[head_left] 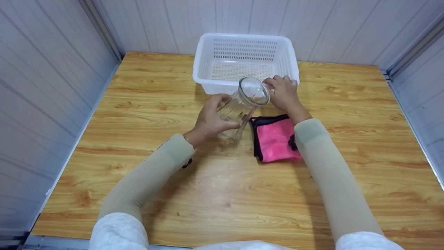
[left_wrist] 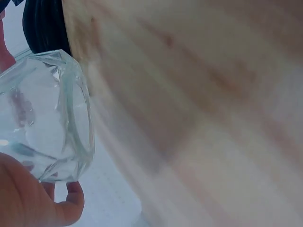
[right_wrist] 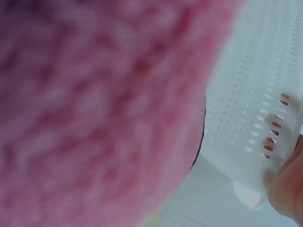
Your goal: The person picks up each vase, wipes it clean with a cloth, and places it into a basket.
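My left hand (head_left: 211, 119) grips a clear glass jar (head_left: 230, 113) round its body. The jar is tilted above the table, its thick round mouth leaning up and right toward the basket. Its angular base (left_wrist: 75, 118) shows in the left wrist view, with fingertips curled round the side. My right hand (head_left: 284, 92) holds the front rim of the white plastic basket (head_left: 222, 82) near its right corner; skin shows through the slots in the right wrist view, and a thumb (right_wrist: 286, 189) lies outside. In the head view, the jar's mouth partly overlaps the right fingertips.
A folded pink cloth (head_left: 275, 139) with black edging lies on the wooden table (head_left: 215, 194) beneath my right wrist, filling much of the right wrist view. The slotted basket stands against the panelled back wall (head_left: 236, 15). Side walls (head_left: 41, 86) bound the table.
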Demonstrator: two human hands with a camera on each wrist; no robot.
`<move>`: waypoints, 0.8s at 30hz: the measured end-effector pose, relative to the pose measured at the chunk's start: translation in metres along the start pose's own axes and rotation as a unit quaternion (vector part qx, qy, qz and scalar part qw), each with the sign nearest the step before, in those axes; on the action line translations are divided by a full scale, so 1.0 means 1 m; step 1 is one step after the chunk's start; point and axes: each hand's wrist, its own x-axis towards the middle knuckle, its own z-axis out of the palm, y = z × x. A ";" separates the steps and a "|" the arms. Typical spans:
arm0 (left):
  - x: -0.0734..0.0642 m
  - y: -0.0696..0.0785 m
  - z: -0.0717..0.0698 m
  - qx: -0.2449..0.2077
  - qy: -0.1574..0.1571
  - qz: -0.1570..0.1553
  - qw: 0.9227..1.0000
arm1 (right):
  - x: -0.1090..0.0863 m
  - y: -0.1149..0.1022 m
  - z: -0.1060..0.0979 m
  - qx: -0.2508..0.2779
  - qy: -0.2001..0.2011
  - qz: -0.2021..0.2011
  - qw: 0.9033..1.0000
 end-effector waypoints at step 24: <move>0.078 0.077 -0.072 0.288 0.006 0.035 0.957 | -0.001 0.001 -0.005 0.003 -0.014 -0.016 1.000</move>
